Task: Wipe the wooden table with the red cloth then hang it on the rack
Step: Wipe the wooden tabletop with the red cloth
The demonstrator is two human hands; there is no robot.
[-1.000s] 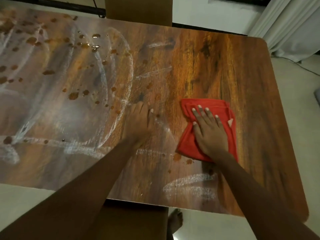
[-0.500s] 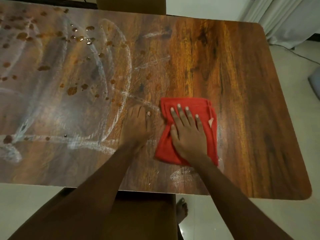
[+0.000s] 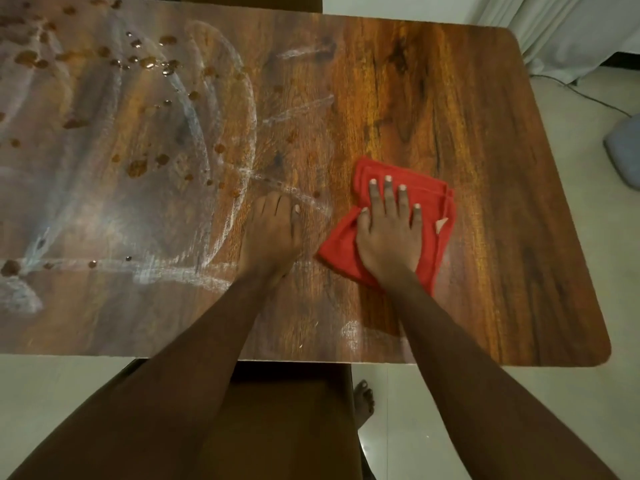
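Head view. A wooden table [image 3: 467, 140] fills the upper frame, its rounded corners at 1 and 4 o'clock. The red cloth [image 3: 341, 245], folded into several layers, lies flat on the tabletop just right of frame centre. The right hand [image 3: 389, 233] presses down on it, palm flat. Its 4 fingers [image 3: 388, 195] are straight, slightly spread and point toward 12 o'clock, curled around nothing. The thumb lies along the cloth's 9 o'clock side.

Red fabric shows beyond the fingertips at 12 o'clock, beside the little finger at 3 o'clock, and as a loose corner past the thumb at 8 o'clock. A small pale tag [image 3: 440, 224] sits on the cloth at 3 o'clock of the hand.

The left hand [image 3: 272, 230] rests flat on bare wood at 9 o'clock of the cloth, close to it but apart, with its fingers extended and together.

White smears [image 3: 239, 109] and brown spots [image 3: 138, 168] cover the table from 9 to 11 o'clock. A brown chair seat [image 3: 287, 410] and a bare foot [image 3: 363, 400] show at 6 o'clock, and a pale curtain [image 3: 571, 29] at 1 o'clock.
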